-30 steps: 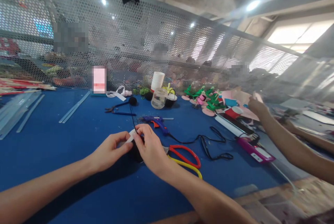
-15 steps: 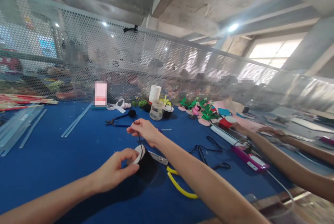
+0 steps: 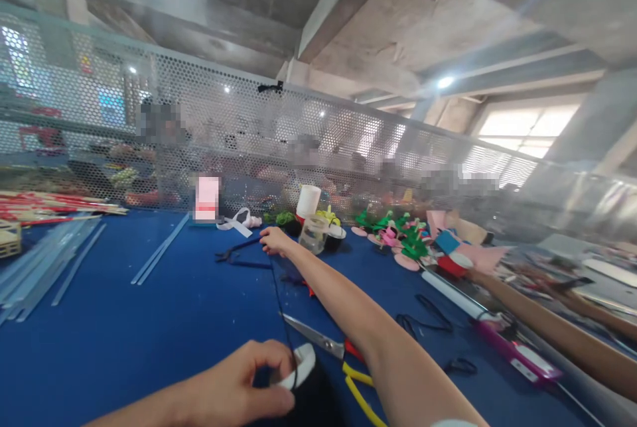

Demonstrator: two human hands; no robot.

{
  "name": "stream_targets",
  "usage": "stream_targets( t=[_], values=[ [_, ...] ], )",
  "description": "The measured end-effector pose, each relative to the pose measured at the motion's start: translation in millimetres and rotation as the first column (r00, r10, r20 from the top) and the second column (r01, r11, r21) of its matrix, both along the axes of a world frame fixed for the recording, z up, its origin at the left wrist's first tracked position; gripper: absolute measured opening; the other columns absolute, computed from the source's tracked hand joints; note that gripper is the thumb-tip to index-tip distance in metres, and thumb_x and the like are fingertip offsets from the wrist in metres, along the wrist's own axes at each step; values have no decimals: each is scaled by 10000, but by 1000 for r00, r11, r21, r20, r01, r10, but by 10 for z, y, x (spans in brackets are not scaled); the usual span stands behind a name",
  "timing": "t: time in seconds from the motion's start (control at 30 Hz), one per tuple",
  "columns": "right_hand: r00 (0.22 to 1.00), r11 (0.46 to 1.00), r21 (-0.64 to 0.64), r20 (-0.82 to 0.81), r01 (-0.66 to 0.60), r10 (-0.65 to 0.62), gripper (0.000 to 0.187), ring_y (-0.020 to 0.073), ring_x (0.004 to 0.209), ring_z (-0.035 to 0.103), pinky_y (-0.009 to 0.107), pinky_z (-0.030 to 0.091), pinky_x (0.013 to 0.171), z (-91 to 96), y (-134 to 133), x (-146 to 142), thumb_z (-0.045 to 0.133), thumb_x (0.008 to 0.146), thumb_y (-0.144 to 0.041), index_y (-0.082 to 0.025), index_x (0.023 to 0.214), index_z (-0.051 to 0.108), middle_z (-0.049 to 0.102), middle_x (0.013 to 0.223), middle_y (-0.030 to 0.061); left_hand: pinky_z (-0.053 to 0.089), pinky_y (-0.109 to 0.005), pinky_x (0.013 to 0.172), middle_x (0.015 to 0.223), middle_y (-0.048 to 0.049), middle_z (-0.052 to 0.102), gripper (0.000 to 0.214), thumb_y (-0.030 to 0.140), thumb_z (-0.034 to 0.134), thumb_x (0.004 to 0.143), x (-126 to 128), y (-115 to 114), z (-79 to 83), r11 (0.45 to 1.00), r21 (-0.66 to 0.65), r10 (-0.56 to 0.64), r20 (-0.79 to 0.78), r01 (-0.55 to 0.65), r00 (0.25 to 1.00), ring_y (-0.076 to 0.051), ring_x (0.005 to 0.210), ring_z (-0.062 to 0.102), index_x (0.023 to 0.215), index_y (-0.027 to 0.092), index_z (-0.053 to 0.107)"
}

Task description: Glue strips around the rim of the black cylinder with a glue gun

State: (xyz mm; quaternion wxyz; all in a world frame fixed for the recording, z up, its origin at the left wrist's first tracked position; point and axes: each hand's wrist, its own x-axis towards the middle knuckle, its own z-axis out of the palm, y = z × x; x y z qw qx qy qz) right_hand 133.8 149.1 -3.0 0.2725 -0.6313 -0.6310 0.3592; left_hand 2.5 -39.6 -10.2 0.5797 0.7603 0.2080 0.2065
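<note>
At the bottom centre my left hand grips the rim of a black cup with a white inside, fingers closed on its edge. A thin black cord runs up from the cup across the blue table. Its far end is pinched in my right hand, stretched forward with fingers together. Scissors with yellow and red handles lie right of the cord, partly under my right forearm. Just left of my right hand are dark-handled pliers.
Clear strips and red-tipped sticks lie left. A clear jar, a white spool and green plant-like pieces stand at the back. A purple power strip and another person's arm are on the right.
My right hand has moved forward, away from the cup, drawing the cord out longer. The cup and left hand sit lower in view, and the camera has tilted up.
</note>
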Motion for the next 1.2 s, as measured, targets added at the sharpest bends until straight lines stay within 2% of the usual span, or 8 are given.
stream_targets(
  t=[0.13,0.3,0.43,0.5,0.63,0.73,0.97,1.2],
  values=[
    [991,987,148,128,-67,48,287,185,913,546,385,465,755,44,105,39,477,838,-282,-159,1097,495,523,1102,75,349,-246,719,802,-6,504,232,284,563,694,-1,38,-76,999,-37,16,2,-16,1000,-144,750,437,584,160,401],
    [960,975,180,269,-127,75,278,186,913,545,379,465,755,175,-11,195,474,839,-284,-164,1088,503,524,1102,71,319,-219,597,656,29,432,286,370,580,670,14,85,-127,980,-169,106,-23,-108,994,-112,618,366,583,161,405],
    [923,970,208,381,-130,42,274,178,884,556,376,467,740,268,-376,422,480,835,-288,-145,1067,511,545,1058,69,293,-215,558,611,39,393,370,459,605,621,31,106,-107,961,-230,154,-12,-152,988,-102,580,328,564,159,396],
    [899,969,223,437,-110,1,193,179,820,581,308,433,735,266,-609,568,457,830,-240,-126,867,608,629,879,79,286,-214,552,619,36,394,386,474,612,604,33,112,-98,956,-246,168,3,-163,986,-101,578,323,567,159,393],
    [839,977,208,539,-44,-77,160,233,748,605,284,396,632,135,-1034,834,489,758,-181,-113,693,619,653,739,121,269,-212,538,626,32,396,348,441,582,628,27,121,-86,959,-213,186,-13,-185,982,-105,584,316,578,164,378],
    [817,986,167,572,-27,-75,71,233,726,611,256,381,587,-4,-1231,918,548,671,-133,-131,627,604,656,729,122,288,-217,567,615,37,386,290,391,543,657,27,123,-57,977,-98,185,-60,-190,981,-112,596,326,576,165,379],
    [839,975,183,506,124,-201,137,239,776,610,254,399,606,-175,-1263,847,529,592,-47,-138,678,584,647,798,135,327,-246,643,666,25,417,218,323,470,694,22,111,108,966,142,238,-172,-215,956,-137,654,363,581,164,373],
    [935,927,280,178,251,-307,240,205,715,614,261,426,594,16,-1307,1003,518,636,-106,-144,873,523,634,759,72,341,-238,647,662,30,416,198,294,470,708,-65,191,175,947,224,277,-195,-232,941,-133,651,382,583,164,387]
  ],
)
